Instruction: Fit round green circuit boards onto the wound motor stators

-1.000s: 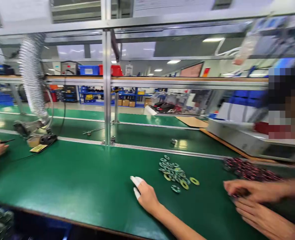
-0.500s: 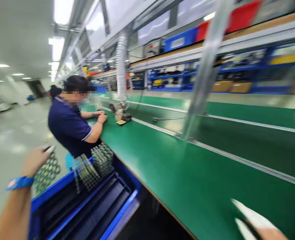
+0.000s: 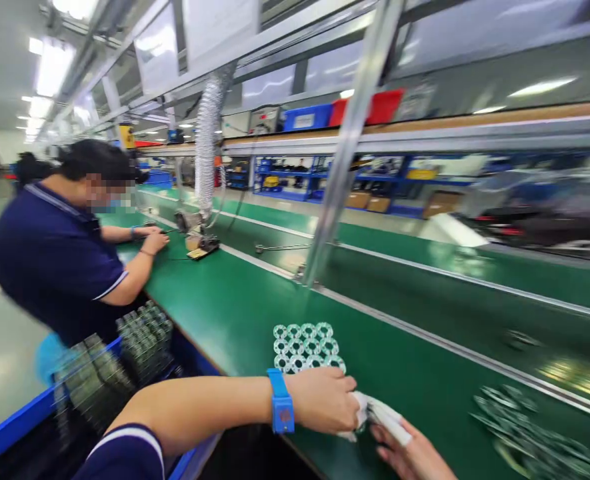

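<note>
A flat cluster of small green-and-white rings (image 3: 305, 347) lies on the green bench mat (image 3: 235, 307) in front of me. My left hand (image 3: 325, 400), a blue wristband (image 3: 281, 408) on its wrist, reaches across from the left, its fingers closed on the cluster's near edge. My right hand (image 3: 409, 453) comes up from the bottom edge. Its fingers, capped in white cots, stretch out to touch the left hand's fingertips. Whatever lies between the two hands is hidden.
A person in a navy shirt (image 3: 49, 260) works at the bench to the left. A blue bin (image 3: 9, 420) below the bench edge holds stacked ring sheets (image 3: 142, 333). Loose rings (image 3: 525, 427) lie blurred at right. A metal post (image 3: 345, 147) and a ribbed duct hose (image 3: 207, 133) rise behind.
My view swung back from the blue bin toward the bench. My left hand carried the ring cluster over from the bin side and set it on the mat, meeting my right hand.
</note>
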The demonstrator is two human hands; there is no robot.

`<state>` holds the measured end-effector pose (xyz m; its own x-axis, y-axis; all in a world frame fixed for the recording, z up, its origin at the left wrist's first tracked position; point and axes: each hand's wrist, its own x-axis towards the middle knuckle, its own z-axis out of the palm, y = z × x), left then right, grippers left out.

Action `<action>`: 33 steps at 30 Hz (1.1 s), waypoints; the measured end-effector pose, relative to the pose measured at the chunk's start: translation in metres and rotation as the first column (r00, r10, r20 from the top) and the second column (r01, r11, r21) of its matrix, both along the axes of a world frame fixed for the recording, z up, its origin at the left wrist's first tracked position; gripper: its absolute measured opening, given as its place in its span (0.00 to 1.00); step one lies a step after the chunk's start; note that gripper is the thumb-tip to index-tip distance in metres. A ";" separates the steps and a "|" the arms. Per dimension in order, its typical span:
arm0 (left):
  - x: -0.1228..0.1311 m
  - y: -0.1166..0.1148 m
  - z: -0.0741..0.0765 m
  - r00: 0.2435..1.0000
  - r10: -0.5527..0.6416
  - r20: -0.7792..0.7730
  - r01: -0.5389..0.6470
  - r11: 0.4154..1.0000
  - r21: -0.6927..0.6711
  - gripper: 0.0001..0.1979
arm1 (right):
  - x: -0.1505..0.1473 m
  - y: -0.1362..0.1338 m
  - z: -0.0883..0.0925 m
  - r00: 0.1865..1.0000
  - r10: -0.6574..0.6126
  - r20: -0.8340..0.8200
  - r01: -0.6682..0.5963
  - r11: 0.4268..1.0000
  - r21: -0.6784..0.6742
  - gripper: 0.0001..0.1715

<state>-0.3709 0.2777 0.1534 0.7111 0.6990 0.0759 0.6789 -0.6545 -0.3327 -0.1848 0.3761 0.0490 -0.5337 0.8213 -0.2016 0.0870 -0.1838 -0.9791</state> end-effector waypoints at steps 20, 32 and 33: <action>-0.013 -0.010 -0.080 -0.071 0.813 0.578 -0.111 0.569 -0.815 0.18 | -0.004 -0.002 0.016 0.981 -0.151 -0.124 0.133 0.981 -0.140 0.34; 0.024 0.015 -0.118 -0.546 0.813 0.201 0.486 0.503 -0.715 0.33 | -0.019 -0.013 0.037 0.983 -0.091 -0.156 0.072 0.990 -0.123 0.35; 0.022 0.016 -0.118 -0.567 0.800 0.197 0.488 0.519 -0.702 0.32 | -0.021 -0.013 0.038 0.984 -0.098 -0.146 0.081 0.990 -0.119 0.36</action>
<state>-0.3487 0.2935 0.0359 -0.1129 0.9084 -0.4025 -0.4837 0.3036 0.8209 -0.2059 0.3628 0.0869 -0.4906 0.8438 -0.2176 -0.0824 -0.2935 -0.9524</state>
